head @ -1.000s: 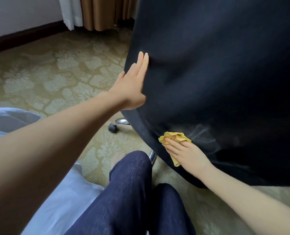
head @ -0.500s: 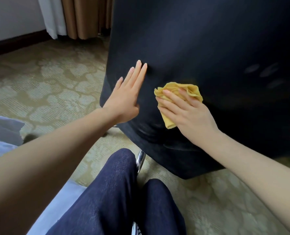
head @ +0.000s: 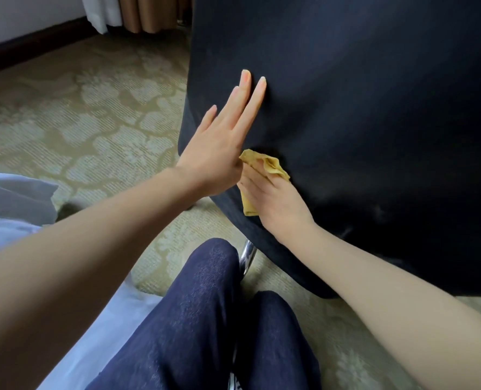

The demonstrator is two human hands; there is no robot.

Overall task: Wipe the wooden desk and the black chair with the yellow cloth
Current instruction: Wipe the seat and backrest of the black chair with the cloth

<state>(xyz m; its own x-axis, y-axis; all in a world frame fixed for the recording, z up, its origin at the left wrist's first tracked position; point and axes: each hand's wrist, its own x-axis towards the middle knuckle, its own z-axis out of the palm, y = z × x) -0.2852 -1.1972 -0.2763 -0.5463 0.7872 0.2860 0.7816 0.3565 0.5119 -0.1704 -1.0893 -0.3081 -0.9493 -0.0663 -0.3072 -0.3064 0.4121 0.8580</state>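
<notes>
The black chair [head: 360, 108] fills the upper right of the head view, its fabric back facing me. My left hand [head: 222, 144] lies flat against the chair's left side, fingers straight and pointing up. Just below and to the right, my right hand [head: 273, 201] presses the crumpled yellow cloth [head: 264, 164] against the lower left part of the chair back. The cloth shows above and to the left of my fingers and touches the heel of my left hand. The wooden desk is out of view.
A patterned beige carpet [head: 92, 130] covers the floor. White bedding [head: 14, 209] lies at the left edge. My legs in dark jeans [head: 205, 319] sit at the bottom centre, beside a chrome chair leg [head: 247, 254]. Curtains [head: 138, 12] hang at the top.
My right hand has moved the yellow cloth up the chair back, then down and to the left, under my left hand. My left hand has stayed flat on the chair.
</notes>
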